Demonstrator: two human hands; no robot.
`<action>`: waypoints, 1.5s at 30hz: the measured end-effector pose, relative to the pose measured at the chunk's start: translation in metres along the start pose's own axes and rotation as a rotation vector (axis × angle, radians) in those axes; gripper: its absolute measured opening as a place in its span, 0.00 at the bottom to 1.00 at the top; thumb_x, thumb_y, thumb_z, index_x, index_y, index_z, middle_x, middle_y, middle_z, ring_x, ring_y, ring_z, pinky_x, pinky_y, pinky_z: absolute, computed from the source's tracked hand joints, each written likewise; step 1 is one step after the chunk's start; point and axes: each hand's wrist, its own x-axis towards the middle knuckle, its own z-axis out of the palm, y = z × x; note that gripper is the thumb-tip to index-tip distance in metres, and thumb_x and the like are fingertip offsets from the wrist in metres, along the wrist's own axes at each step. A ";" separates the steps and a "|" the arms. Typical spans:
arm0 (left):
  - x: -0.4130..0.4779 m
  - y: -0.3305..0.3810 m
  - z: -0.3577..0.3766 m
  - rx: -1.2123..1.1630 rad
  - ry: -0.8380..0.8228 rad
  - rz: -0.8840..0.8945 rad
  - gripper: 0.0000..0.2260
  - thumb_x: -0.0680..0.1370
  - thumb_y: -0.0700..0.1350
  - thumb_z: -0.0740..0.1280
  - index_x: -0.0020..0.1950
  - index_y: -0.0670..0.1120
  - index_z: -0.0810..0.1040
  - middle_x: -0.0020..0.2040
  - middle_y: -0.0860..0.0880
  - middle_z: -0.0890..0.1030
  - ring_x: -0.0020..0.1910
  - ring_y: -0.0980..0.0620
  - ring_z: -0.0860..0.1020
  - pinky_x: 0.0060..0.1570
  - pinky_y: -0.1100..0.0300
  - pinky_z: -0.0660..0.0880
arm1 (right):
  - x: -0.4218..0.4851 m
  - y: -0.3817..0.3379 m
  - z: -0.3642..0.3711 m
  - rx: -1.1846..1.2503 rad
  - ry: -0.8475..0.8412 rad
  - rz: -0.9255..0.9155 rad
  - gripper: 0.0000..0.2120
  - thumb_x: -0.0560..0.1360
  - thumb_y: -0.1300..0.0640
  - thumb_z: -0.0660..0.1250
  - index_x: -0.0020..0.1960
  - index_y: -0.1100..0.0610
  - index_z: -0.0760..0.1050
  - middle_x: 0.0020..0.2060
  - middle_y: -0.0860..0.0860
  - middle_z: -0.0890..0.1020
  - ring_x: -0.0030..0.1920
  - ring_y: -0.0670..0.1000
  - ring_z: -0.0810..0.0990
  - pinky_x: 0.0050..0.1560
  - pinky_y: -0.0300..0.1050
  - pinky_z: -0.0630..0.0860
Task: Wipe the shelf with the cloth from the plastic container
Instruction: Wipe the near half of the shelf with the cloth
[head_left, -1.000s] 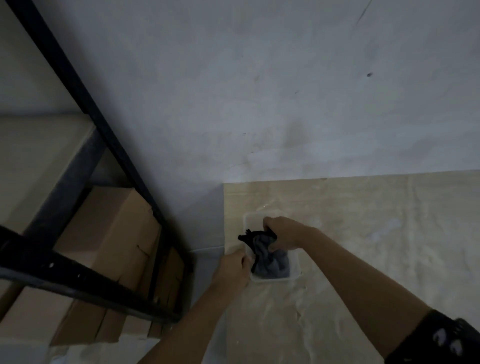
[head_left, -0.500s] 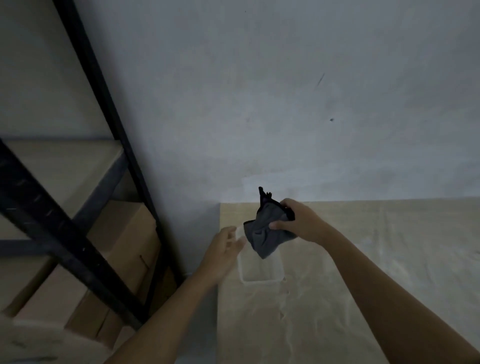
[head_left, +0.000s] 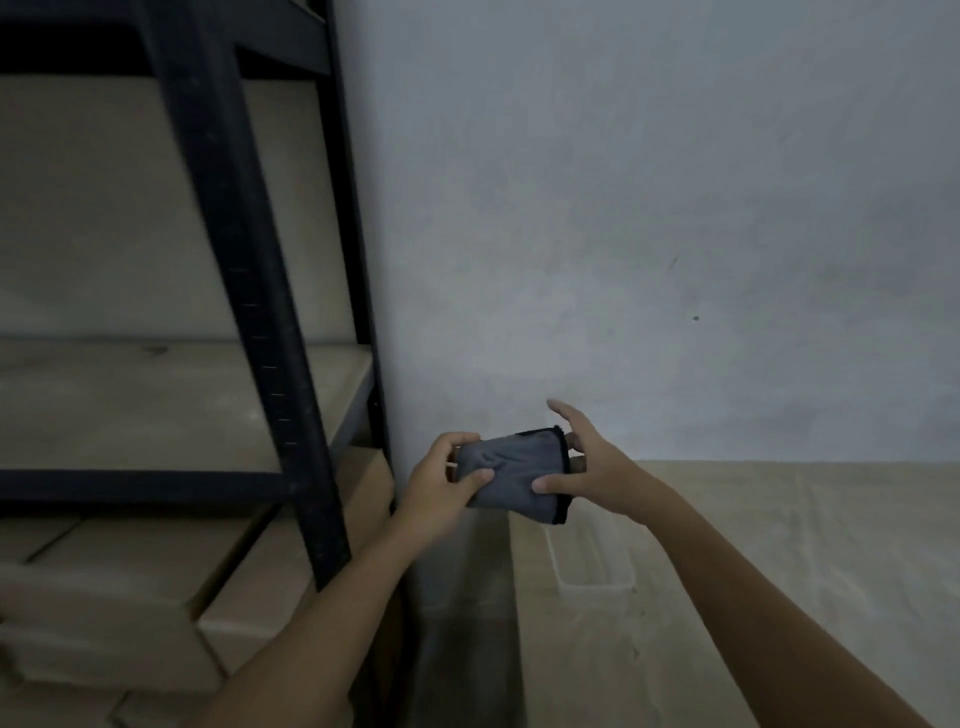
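A grey cloth (head_left: 514, 475) with a dark hem is stretched between my two hands in front of the wall. My left hand (head_left: 441, 480) pinches its left edge. My right hand (head_left: 587, 465) holds its right side, thumb across the front and upper fingers spread. Below the cloth, a clear plastic container (head_left: 592, 564) sits on the pale covered table (head_left: 779, 571); nothing is visible in it. To the left stands a black metal shelf unit (head_left: 244, 291) with a pale board shelf (head_left: 156, 400) at about hand height.
Cardboard boxes (head_left: 135, 597) fill the space under the shelf board. A plain grey wall (head_left: 623, 208) stands behind everything. A narrow gap (head_left: 462, 613) separates the shelf unit from the table's left edge.
The cloth has come out of the container and risen. My left hand let go of the container and took the cloth's left edge. The view has tilted up and left toward the shelf.
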 end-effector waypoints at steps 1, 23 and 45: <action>-0.008 0.002 -0.016 0.012 -0.009 0.026 0.17 0.74 0.43 0.69 0.61 0.50 0.71 0.53 0.51 0.77 0.52 0.52 0.77 0.41 0.75 0.73 | -0.001 -0.009 0.014 -0.059 -0.002 -0.032 0.44 0.66 0.55 0.76 0.73 0.44 0.53 0.59 0.48 0.73 0.55 0.52 0.79 0.50 0.41 0.79; -0.105 -0.002 -0.346 -0.458 0.274 -0.115 0.18 0.78 0.50 0.63 0.59 0.36 0.72 0.53 0.37 0.79 0.52 0.40 0.79 0.46 0.54 0.78 | 0.072 -0.209 0.347 -0.359 0.052 -0.334 0.15 0.74 0.49 0.67 0.55 0.57 0.76 0.50 0.55 0.79 0.49 0.52 0.75 0.43 0.40 0.68; -0.037 -0.073 -0.672 -0.211 0.678 -0.426 0.25 0.70 0.60 0.67 0.58 0.43 0.74 0.50 0.41 0.80 0.44 0.44 0.79 0.38 0.55 0.74 | 0.272 -0.268 0.487 -0.695 -0.146 -0.241 0.18 0.76 0.45 0.61 0.63 0.51 0.71 0.65 0.52 0.71 0.63 0.54 0.70 0.63 0.53 0.70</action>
